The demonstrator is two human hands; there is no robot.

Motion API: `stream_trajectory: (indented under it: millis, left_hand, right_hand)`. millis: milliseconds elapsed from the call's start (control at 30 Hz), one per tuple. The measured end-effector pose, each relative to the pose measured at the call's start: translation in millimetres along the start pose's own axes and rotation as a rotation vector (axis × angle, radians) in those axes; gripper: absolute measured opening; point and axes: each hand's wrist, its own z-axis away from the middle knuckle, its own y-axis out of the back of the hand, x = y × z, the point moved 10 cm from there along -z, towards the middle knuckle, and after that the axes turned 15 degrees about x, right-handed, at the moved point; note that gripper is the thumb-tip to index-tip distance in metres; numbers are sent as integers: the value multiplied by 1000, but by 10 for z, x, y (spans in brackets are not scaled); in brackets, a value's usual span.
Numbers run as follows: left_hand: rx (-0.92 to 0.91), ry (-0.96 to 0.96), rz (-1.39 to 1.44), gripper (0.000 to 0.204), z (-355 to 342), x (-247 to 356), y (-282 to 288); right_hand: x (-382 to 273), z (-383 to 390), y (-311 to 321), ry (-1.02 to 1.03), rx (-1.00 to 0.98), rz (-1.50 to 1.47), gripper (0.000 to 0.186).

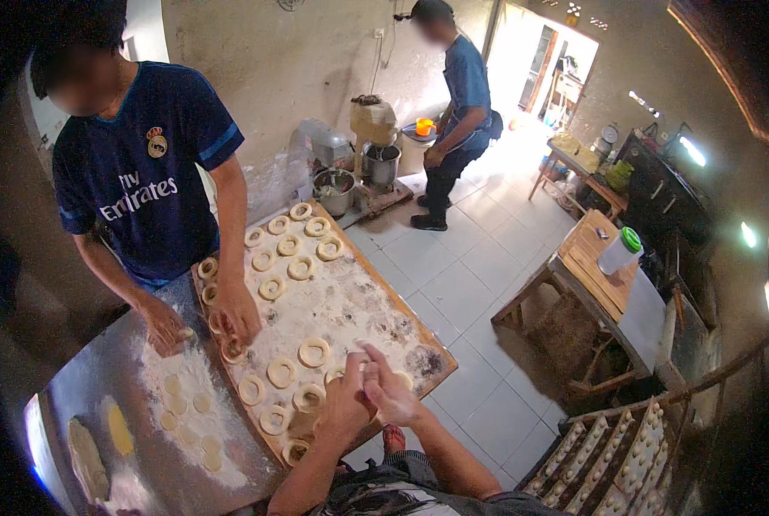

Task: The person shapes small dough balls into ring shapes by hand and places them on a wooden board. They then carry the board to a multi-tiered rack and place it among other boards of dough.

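My left hand (pixel 347 401) and my right hand (pixel 390 396) meet over the near edge of a floured wooden board (pixel 341 297). Both have their fingers closed in toward each other. Whatever lies between them is hidden; pale flour or dough shows at the fingertips. Pale dough rings (pixel 302 353) lie on the board around my hands, several close to my left hand and others at the far end. One ring is partly covered by my right hand.
Left of the board, a person in a dark blue shirt (pixel 156 168) handles dough over a metal table (pixel 66 378) with small dough discs (pixel 202 402). Another person (pixel 466 82) stands by mixers (pixel 373 120). A table with a green-lidded container (pixel 618 252) and loaded trays (pixel 638 447) are right.
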Motion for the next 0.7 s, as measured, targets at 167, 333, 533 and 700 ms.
stream_trajectory:
  millis: [167,333,533,700]
  left_hand:
    - [-116,-43,58,31,-18,125,-622]
    - [-266,1,-17,30,-52,438,-1258]
    - [-206,-228,-571,49,-579,-494,-1858]
    - [-414,-138,-621,58,-493,-120,-1680]
  right_hand:
    - [251,-162,846,-180,-25,-454,50]
    - [200,-335,1259,-143,143,-390,54]
    - [12,-716,1722,117,346,798,84]
    - [322,-701,1755,1,168,856,91]
